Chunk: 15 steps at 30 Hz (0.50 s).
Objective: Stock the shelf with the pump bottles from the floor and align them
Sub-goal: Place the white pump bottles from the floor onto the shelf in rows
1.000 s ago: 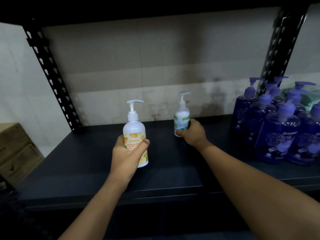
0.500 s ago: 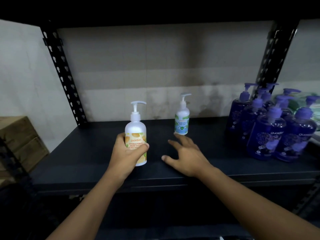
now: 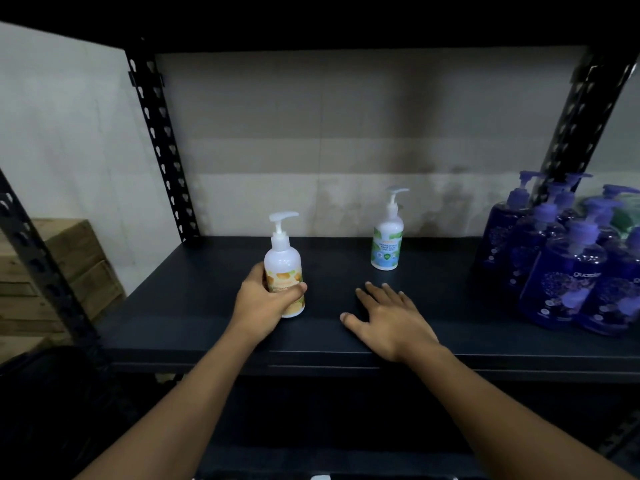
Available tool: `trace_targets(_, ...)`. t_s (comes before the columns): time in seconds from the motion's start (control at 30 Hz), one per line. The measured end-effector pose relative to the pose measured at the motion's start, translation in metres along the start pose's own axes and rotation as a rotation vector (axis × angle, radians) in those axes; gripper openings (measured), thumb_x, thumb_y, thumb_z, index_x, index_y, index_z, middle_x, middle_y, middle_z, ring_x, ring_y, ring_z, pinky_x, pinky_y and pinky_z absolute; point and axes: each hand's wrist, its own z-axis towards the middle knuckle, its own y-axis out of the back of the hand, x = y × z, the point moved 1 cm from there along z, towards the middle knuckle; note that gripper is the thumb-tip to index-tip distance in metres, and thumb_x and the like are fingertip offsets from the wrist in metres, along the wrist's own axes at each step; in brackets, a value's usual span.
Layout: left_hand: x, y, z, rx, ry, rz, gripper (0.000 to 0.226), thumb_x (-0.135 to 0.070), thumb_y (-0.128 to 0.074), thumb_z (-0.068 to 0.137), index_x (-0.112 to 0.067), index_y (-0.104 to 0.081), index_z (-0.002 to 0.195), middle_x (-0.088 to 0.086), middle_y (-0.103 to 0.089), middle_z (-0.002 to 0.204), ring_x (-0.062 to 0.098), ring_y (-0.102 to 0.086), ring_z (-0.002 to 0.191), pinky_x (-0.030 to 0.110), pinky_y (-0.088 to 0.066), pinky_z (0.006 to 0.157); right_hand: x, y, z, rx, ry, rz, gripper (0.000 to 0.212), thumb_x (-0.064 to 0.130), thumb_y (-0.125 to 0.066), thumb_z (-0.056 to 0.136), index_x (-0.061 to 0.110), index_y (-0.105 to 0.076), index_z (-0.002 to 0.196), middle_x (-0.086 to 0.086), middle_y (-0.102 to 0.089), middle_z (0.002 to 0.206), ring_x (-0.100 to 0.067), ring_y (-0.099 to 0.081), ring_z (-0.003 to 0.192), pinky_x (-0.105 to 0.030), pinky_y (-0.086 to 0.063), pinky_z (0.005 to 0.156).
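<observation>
While our left hand (image 3: pixel 266 299) grips the orange-label bottle (image 3: pixel 284 265) upright near the shelf (image 3: pixel 194 306) front edge | right hand (image 3: pixel 388 317) spread, empty | green-label bottle (image 3: pixel 387 237) stands nearer the back edge | we judge the two not yet aligned

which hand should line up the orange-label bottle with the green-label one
Left. The left hand grips the orange-label bottle; the right hand is open over the shelf, holding nothing.

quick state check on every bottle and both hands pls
orange-label bottle: upright, held
left hand: grips the orange-label bottle
green-label bottle: upright on the shelf, untouched
right hand: open, fingers spread, holds nothing
blue bottles: upright, clustered at the shelf's right end
</observation>
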Motion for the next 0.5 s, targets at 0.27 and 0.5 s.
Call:
trace_targets(0.27, 0.014, 0.004, 0.007, 0.035, 0.016, 0.125, 0.073, -0.029, -0.095, 0.062, -0.024, -0.05, 0.119, -0.008, -0.069, 0.109, 0.008, -0.069, 0.098, 0.032, -0.057, 0.089, 0.001, 0.001, 0.0, 0.004, -0.015, 0.0, 0.079, 0.073, -0.024, 0.093, 0.031, -0.018, 0.16, 0.009, -0.006, 0.169, -0.016, 0.0, 0.155, -0.039, -0.003, 0.126)
trace_targets(0.5, 0.019, 0.005, 0.019, -0.018, 0.011, 0.245, 0.059, -0.027, -0.094, 0.065, -0.018, -0.058, 0.111, -0.004, -0.07, 0.107, 0.011, -0.068, 0.094, 0.026, -0.053, 0.083, 0.0, -0.001, 0.001, -0.002, -0.014, 0.01, 0.08, 0.074, -0.023, 0.093, 0.032, -0.018, 0.16, 0.01, -0.007, 0.169, -0.014, 0.0, 0.155, -0.039, -0.002, 0.126)
